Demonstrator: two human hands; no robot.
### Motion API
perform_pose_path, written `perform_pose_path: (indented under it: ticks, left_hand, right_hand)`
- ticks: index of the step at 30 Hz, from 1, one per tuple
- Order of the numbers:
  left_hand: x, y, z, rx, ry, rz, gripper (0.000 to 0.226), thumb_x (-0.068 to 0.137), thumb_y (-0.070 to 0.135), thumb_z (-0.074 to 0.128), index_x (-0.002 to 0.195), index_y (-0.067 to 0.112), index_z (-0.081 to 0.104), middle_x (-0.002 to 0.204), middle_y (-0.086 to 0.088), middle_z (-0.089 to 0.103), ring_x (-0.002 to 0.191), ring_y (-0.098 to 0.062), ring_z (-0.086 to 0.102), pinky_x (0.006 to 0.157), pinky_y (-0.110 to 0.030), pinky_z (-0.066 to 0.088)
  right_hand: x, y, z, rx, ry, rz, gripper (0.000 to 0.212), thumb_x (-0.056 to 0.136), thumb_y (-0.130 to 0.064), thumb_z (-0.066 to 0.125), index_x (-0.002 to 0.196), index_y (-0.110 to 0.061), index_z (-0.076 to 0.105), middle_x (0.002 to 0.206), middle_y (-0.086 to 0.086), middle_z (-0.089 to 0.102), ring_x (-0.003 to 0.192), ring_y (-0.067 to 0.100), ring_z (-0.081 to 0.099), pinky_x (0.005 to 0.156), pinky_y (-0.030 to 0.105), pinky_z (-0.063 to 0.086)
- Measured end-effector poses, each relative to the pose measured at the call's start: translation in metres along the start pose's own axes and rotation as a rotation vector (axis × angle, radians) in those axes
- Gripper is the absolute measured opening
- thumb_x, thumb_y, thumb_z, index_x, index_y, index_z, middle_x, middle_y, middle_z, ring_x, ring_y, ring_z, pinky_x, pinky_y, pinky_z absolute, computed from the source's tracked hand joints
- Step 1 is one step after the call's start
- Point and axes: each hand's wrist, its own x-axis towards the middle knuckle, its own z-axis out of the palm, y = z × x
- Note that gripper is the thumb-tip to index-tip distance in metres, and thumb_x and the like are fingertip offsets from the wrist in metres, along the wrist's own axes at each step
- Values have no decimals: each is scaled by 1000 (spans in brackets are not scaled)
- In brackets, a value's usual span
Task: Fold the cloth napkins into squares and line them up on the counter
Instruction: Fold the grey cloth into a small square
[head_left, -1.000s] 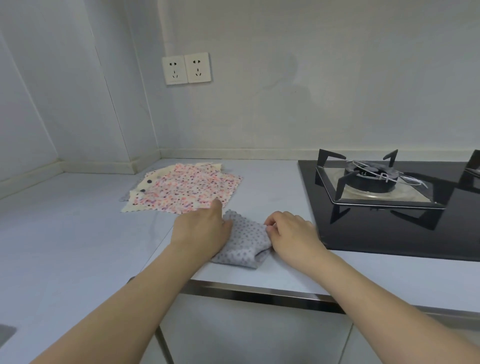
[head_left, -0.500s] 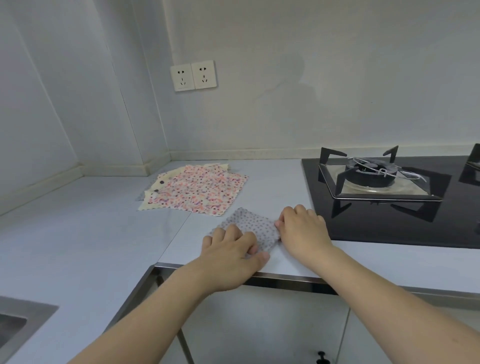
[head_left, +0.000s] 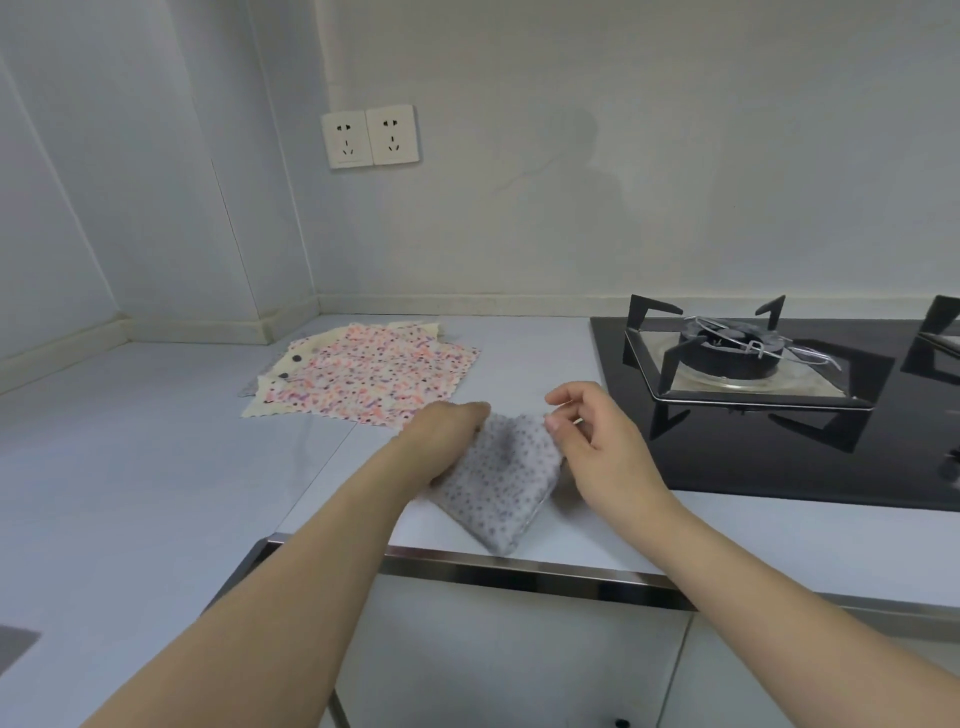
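Pale counter (head_left: 156, 467) carries the grey dotted napkin (head_left: 498, 483), folded small, pinched at its upper corners between left hand (head_left: 441, 436) and right hand (head_left: 587, 441); unfolded floral napkins (head_left: 374, 379) lie just beyond. Next: flatten, align.

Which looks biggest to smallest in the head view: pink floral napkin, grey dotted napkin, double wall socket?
1. Pink floral napkin, spread flat and unfolded.
2. Grey dotted napkin, folded, held by both hands; it is nearer the camera, so it may look larger than it is.
3. Double wall socket, farthest away.
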Motion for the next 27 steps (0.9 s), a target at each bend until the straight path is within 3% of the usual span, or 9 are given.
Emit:
perform_pose_path:
  ticks: [1,3,8,11,13,16,19,22,27]
  left_hand:
    - [-2,2,1,-72,-14,13,27,88,37,50,76,14,45,74,-4,47,64,-19,43,60,-28,30]
    - [-12,5,1,-158,-18,51,18,91,25,50,82,14,40,76,-7,41,67,-19,37,59,-30,26]
    - [-58,13,8,-552,-98,51,33,92,41,57,104,12,66,100,-4,72,96,-24,66,93,-41,48]
    - [-91,24,15,-641,-168,31,46,85,49,63,111,12,69,105,-6,74,100,-28,69,97,-46,49]
    - [-114,34,21,-624,-161,70,46,86,45,62,114,9,66,106,-8,73,99,-28,69,95,-47,50]
    - [-139,50,28,-553,-24,201,51,88,46,58,121,7,57,114,-8,67,103,-27,65,93,-48,52]
    - [-152,67,29,-467,122,371,31,97,41,50,96,11,58,99,-5,66,93,-21,63,81,-39,53]
    - [-147,78,29,-363,214,512,34,98,41,47,89,8,53,90,-9,63,83,-21,61,71,-35,49]
    - [-92,70,43,-45,347,583,33,100,45,40,79,21,38,65,5,49,58,-7,45,51,-27,33]
  right_hand:
    - [-2,-1,-1,44,32,0,15,98,-18,50,105,-30,55,92,-4,61,72,2,55,64,11,42]
    - [-6,-8,-6,107,93,15,16,99,-16,48,105,-29,56,93,-3,60,77,3,55,67,9,42]
    - [-16,-49,-25,361,187,173,20,102,-16,41,104,-24,60,99,-5,57,83,6,50,74,18,44]
    - [-25,-78,-40,410,201,252,19,102,-18,42,100,-22,61,106,-3,59,98,11,54,92,31,45]
    - [-32,-94,-50,375,242,250,18,101,-19,43,99,-21,60,109,-1,60,103,15,54,92,31,46]
    - [-41,-113,-68,311,337,211,16,101,-25,43,105,-17,57,98,-7,57,94,12,53,76,23,42]
    - [-40,-116,-83,179,343,228,31,99,-45,41,96,-16,50,84,-7,55,80,13,54,74,32,43]
    - [-34,-102,-88,-56,276,280,42,99,-49,36,76,-15,47,75,-1,52,72,21,50,64,32,37]
    - [-1,-66,-75,-163,343,276,39,101,-43,34,86,-9,48,87,4,53,80,22,49,69,31,33]
